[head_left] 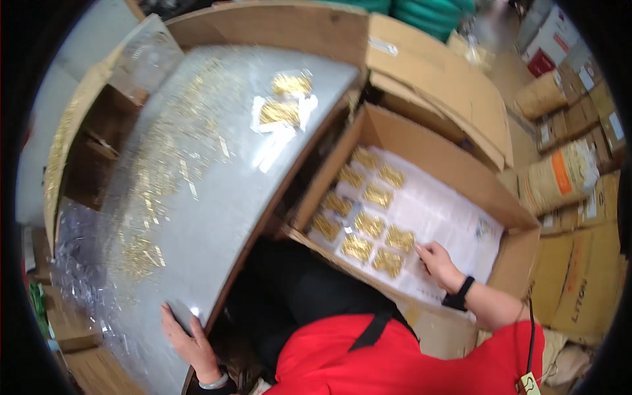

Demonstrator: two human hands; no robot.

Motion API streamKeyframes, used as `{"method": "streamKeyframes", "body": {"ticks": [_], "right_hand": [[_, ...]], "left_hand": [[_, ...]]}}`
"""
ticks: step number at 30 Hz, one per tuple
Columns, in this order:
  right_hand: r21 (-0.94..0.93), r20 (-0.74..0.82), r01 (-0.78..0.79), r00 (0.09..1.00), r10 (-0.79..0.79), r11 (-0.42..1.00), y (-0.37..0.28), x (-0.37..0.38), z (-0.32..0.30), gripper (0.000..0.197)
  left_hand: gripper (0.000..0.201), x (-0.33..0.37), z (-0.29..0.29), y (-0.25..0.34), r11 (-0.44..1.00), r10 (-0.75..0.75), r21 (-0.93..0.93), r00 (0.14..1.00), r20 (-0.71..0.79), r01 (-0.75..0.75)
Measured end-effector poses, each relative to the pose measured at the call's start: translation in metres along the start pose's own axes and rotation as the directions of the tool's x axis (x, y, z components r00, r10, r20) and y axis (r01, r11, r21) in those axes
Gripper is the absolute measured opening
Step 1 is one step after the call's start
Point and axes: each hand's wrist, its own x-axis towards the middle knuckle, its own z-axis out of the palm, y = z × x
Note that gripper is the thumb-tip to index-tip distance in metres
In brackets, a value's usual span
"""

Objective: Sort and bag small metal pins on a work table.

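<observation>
Inside the open cardboard box, my right hand has its fingers pinched at the right edge of a clear packet of gold pieces. Several similar packets, such as one packet at the near side, lie in rows on white paper lining. My left hand rests on the near edge of the grey table with fingers apart, holding nothing. Loose gold pieces, slim and shiny, are spread over the table's left part. The exact kind of the pieces is too small to tell.
Two gold bundles on white wrapping lie at the table's far side. Clear plastic film hangs over the left edge. Cardboard panels border the table's back. Stacked cartons and a wrapped sack stand at the right.
</observation>
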Motion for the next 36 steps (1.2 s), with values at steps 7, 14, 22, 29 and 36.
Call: {"method": "streamKeyframes", "body": {"ticks": [7, 14, 22, 29, 36], "right_hand": [[0.181, 0.053, 0.508, 0.85, -0.524, 0.842, -0.196, 0.006, 0.015, 0.019], [0.115, 0.22, 0.506, 0.826, -0.518, 0.855, -0.333, 0.074, 0.097, 0.021], [0.117, 0.288, 0.346, 0.885, -0.365, 0.931, -0.366, 0.099, 0.124, 0.016], [0.107, 0.284, 0.347, 0.887, -0.363, 0.932, -0.374, 0.094, 0.126, 0.016], [0.129, 0.317, 0.385, 0.857, -0.406, 0.914, -0.367, 0.117, 0.137, 0.015]], "left_hand": [[0.073, 0.005, 0.002, 0.011, 0.998, 0.02, 0.067, 0.998, -0.054, -0.016], [0.077, 0.003, 0.009, 0.011, 0.997, 0.019, 0.079, 0.993, -0.113, -0.01], [0.076, 0.002, 0.006, 0.015, 0.998, 0.005, 0.066, 0.991, -0.134, 0.004], [0.075, 0.004, 0.007, 0.014, 0.998, 0.028, 0.059, 0.994, -0.11, -0.022], [0.062, 0.003, 0.009, 0.014, 0.996, 0.039, 0.085, 0.985, -0.168, -0.025]]}}
